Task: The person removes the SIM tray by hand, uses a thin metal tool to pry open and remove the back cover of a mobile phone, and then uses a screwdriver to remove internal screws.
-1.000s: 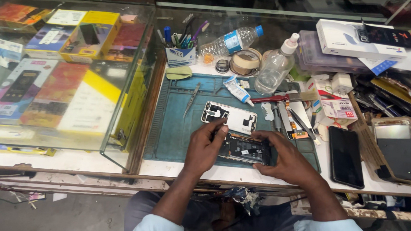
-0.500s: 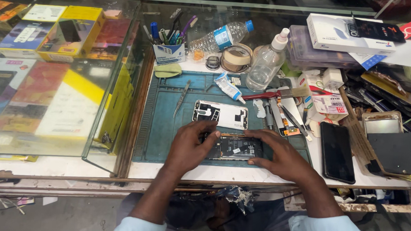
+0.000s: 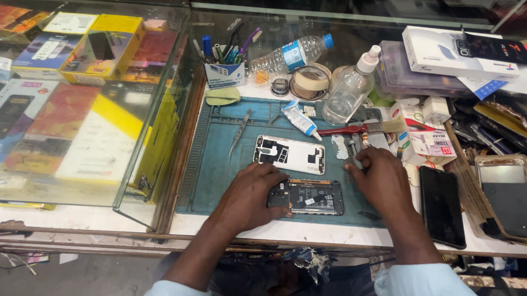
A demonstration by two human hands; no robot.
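Observation:
An opened smartphone (image 3: 312, 196) with its insides showing lies flat on a teal work mat (image 3: 216, 169). My left hand (image 3: 251, 195) rests on its left end and holds it down. My right hand (image 3: 380, 176) is off the phone, to its right, with fingertips pinched around a small tool among several tools at the mat's right edge. What it pinches is too small to name. A white phone back cover (image 3: 289, 154) lies just beyond the phone.
Tweezers (image 3: 239, 140) lie on the mat's left. A glue tube (image 3: 300, 118), a spray bottle (image 3: 348, 88), a tape roll (image 3: 310, 79), a lying water bottle (image 3: 290, 53) and a pen cup (image 3: 224, 72) stand behind. A black phone (image 3: 441, 205) lies right. A glass case (image 3: 78, 100) stands left.
My right hand has left the opened phone and moved up and right to the tools. My left hand stays on the phone. The camera view shifted slightly.

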